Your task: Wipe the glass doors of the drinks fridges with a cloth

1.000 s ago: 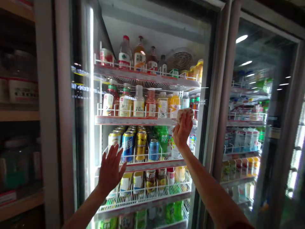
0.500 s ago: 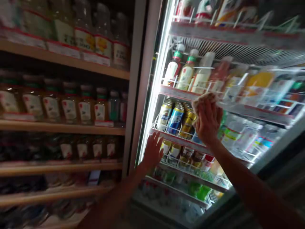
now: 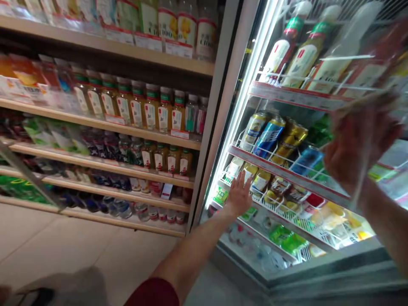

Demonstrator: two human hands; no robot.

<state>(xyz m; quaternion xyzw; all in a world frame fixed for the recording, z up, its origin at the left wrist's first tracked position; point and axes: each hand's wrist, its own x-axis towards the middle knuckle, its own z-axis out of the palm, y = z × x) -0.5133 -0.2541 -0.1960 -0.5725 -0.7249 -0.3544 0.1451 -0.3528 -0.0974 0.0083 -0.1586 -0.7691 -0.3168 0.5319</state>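
Note:
My left hand (image 3: 239,193) lies flat with fingers spread against the glass door (image 3: 321,238) of a lit drinks fridge, low down near the cans and small bottles. My right hand (image 3: 360,144) is raised against the same glass further right, smeared by motion; a pale cloth (image 3: 366,104) shows faintly at its fingertips. Behind the glass stand drink cans (image 3: 270,136) on a wire shelf and bottles (image 3: 302,55) on the shelf above.
To the left, open wooden shelves (image 3: 105,125) carry rows of bottled drinks (image 3: 140,108). The fridge's grey frame (image 3: 219,114) stands between the shelves and the glass. Pale floor tiles (image 3: 79,246) lie below the shelves.
The view has swung left and down, bringing the wooden shelves and floor into sight. My left hand has slid lower on the glass. My right hand now sits at the right edge, blurred.

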